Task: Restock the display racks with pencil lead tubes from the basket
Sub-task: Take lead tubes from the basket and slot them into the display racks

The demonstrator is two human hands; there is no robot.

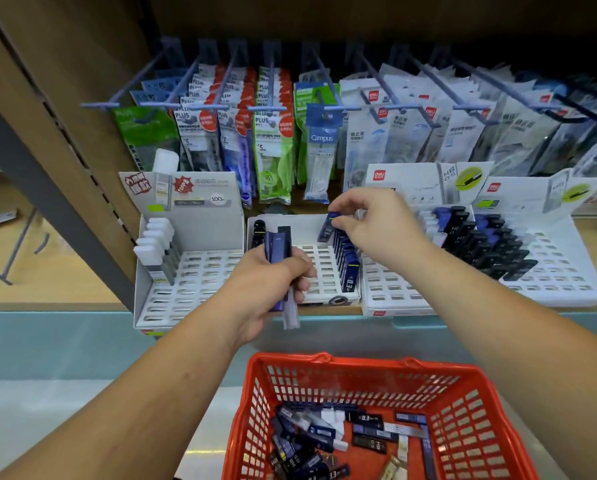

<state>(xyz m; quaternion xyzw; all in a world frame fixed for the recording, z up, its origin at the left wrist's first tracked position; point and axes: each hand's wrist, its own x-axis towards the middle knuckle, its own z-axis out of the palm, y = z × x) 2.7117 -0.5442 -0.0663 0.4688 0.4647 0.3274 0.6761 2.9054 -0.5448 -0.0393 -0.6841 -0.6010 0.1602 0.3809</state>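
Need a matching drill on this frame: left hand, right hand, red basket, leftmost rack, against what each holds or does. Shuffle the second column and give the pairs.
Column 1
1. left hand
2. right hand
3. red basket
4. leftmost rack

Column 2
a. white-capped tubes standing along its left side
b. pinches a single dark blue tube above the middle rack
c. loose tubes lying jumbled in the bottom
d. grips a bundle of dark blue tubes

Pairs: 1-d; 2-b; 3-c; 4-a
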